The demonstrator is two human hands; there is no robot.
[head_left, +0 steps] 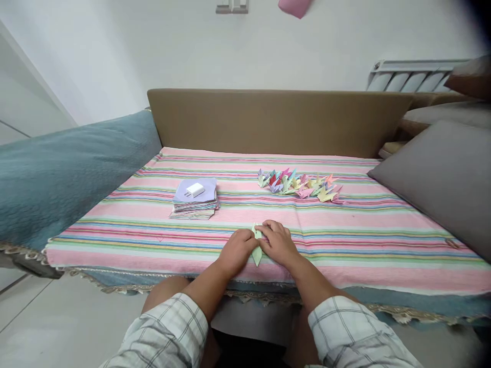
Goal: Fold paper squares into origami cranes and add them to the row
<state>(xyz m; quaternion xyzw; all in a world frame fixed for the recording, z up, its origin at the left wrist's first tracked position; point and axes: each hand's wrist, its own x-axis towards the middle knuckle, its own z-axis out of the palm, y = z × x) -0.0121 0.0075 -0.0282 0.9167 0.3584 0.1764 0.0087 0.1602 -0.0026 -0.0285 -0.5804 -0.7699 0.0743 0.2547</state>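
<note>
A pale green piece of folded origami paper (257, 257), long and pointed at its near end, lies on the striped cloth between my hands. My left hand (238, 250) is closed at its left side, with the thumb and fingers pressed on the paper. From the right, my right hand (279, 244) bends its fingers over the same paper, and its fingertips touch the upper part. Both hands partly cover the paper's middle. Beyond them, to the left, is a stack of square paper (195, 199) with a white charger plug (195, 190) on top.
Many-coloured folded paper cranes (299, 185) sit in a cluster towards the back right. The pink striped cloth (126, 214) covers the sofa seat. A grey cushion (441, 179) stands at the right, a blue armrest (76, 168) at the left, and a brown backrest (276, 122) behind.
</note>
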